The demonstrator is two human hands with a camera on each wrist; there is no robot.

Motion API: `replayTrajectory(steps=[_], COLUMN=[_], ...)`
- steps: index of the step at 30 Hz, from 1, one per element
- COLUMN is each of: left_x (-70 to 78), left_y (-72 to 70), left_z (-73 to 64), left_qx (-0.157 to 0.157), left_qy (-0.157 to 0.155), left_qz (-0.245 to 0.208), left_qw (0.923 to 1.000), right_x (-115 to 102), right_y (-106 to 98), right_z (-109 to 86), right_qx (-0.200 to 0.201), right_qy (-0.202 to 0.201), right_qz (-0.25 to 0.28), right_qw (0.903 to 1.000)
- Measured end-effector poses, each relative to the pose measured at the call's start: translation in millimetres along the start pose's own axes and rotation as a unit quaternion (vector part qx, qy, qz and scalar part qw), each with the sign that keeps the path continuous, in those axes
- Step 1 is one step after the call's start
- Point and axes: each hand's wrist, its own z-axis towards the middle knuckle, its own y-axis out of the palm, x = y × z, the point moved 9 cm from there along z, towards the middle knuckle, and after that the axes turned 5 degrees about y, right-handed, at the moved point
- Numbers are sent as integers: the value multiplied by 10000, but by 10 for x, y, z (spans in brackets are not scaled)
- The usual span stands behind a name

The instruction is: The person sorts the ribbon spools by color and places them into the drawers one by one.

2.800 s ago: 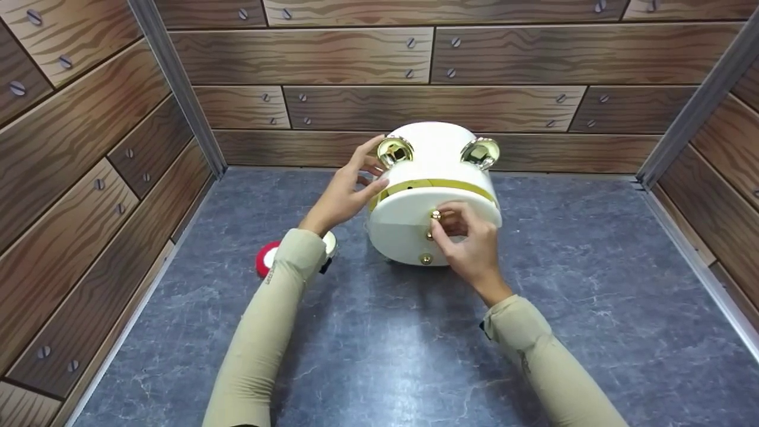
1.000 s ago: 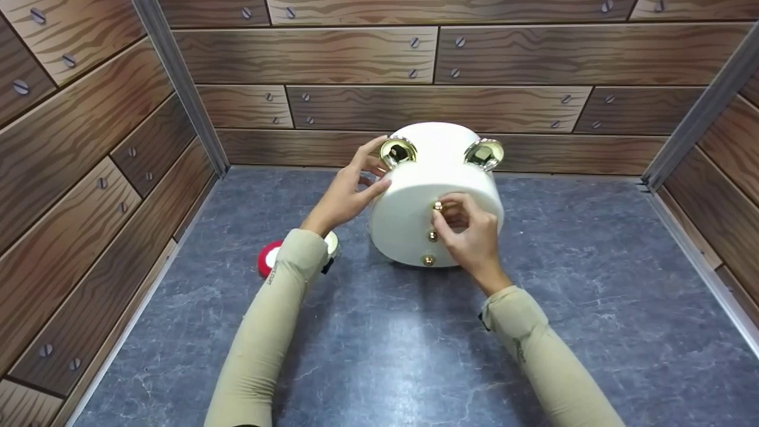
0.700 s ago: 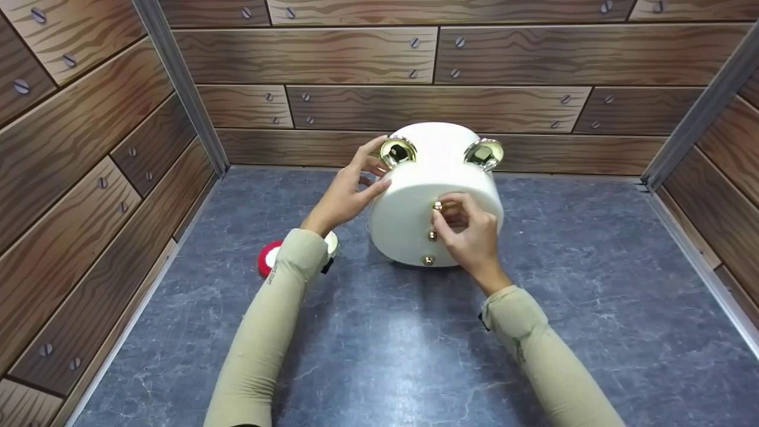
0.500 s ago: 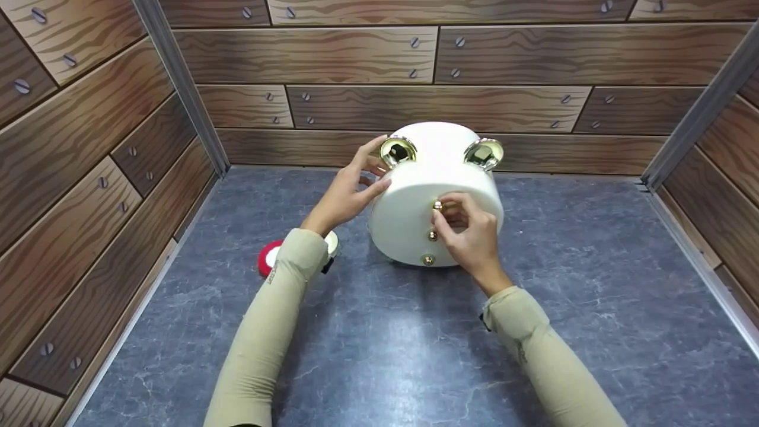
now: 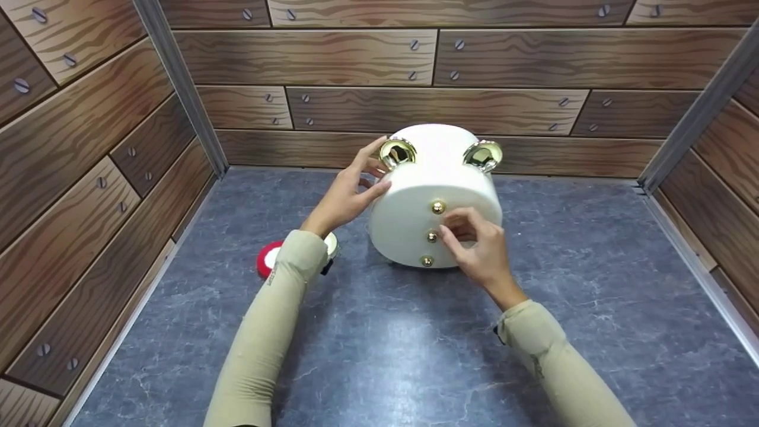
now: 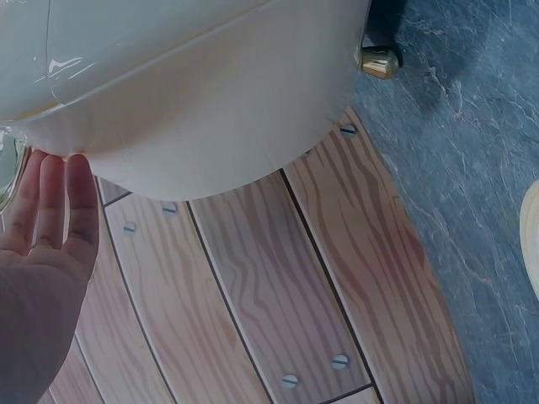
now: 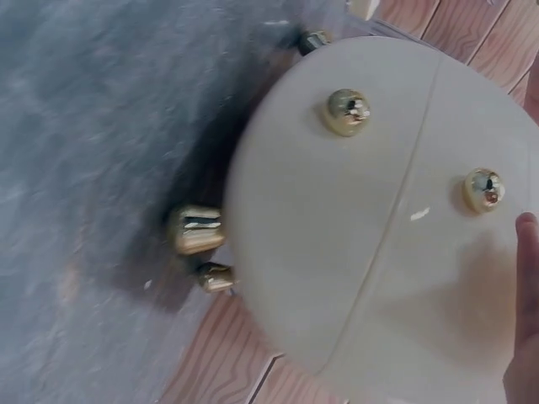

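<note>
A white rounded drawer box stands on the dark marbled surface, with two gold ear-shaped pieces on top. Its front carries a top knob, a middle knob and a low knob, all gold. My left hand rests on the box's left side by one ear; the left wrist view has its straight fingers against the white shell. Loosely bent and holding nothing, my right hand hovers before the front, thumb tip close beside the middle knob. Gold feet show under the box.
Left of the box, a red-and-white round thing and a pale round thing lie partly hidden by my left sleeve. Wood-patterned walls enclose the surface at the back and both sides.
The upper drawer, standing out with a yellow edge showing at first, went in flush. Since then my right hand has let go of the top knob and moved down and right. My left hand stays put.
</note>
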Motion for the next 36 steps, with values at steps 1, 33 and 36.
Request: replayTrajectory(steps=[1,33,36], left_x=[3,-15,-12], left_y=[0,10,7], left_z=[2,-11,-7], left_qx=[-2,22,29], left_qy=[6,-52,-19], left_qz=[-4,-3,33], left_qw=[10000,10000,10000], right_x=[31,300,291], right_y=[-4,285,287], right_z=[-17,-120,-114], right_qx=[-63,-461,-395], right_qy=[65,388,347], right_qz=[-74,-304,-312], right_qw=[9999,9977,9981])
